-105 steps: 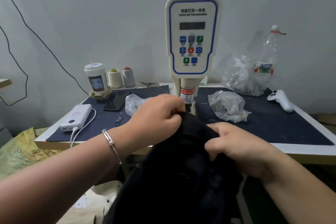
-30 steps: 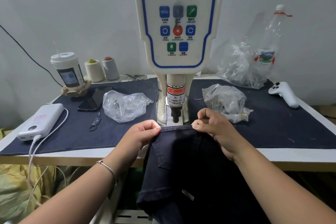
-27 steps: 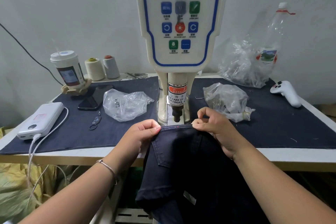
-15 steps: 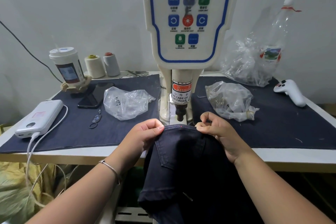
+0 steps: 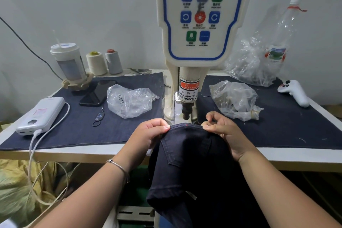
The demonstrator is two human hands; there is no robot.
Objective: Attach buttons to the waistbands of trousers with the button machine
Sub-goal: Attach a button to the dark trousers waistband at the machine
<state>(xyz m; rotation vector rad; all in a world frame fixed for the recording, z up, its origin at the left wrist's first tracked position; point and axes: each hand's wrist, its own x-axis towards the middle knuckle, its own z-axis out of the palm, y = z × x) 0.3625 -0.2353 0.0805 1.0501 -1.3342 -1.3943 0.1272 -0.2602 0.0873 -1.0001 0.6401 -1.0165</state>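
Observation:
Dark navy trousers (image 5: 192, 163) hang over the table's front edge, their waistband (image 5: 185, 127) stretched flat just in front of the button machine's punch head (image 5: 187, 112). A small red laser dot shows on the waistband. My left hand (image 5: 148, 135) pinches the waistband at its left end. My right hand (image 5: 222, 131) pinches it at the right end, thumb and forefinger together. The white button machine (image 5: 199, 24) with its blue-edged control panel stands straight ahead.
A clear bag with metal buttons (image 5: 131, 101) lies left of the machine and another bag (image 5: 235, 100) to its right. A power bank (image 5: 41, 114), phone (image 5: 96, 95), cup (image 5: 68, 65) and thread spools (image 5: 103, 63) sit left; a white controller (image 5: 294, 92) far right.
Since 3.5 s ago the bunched trousers were spread out, and the waistband now lies flat under the punch. Over the last second both hands keep their pinch; only the view shifts slightly.

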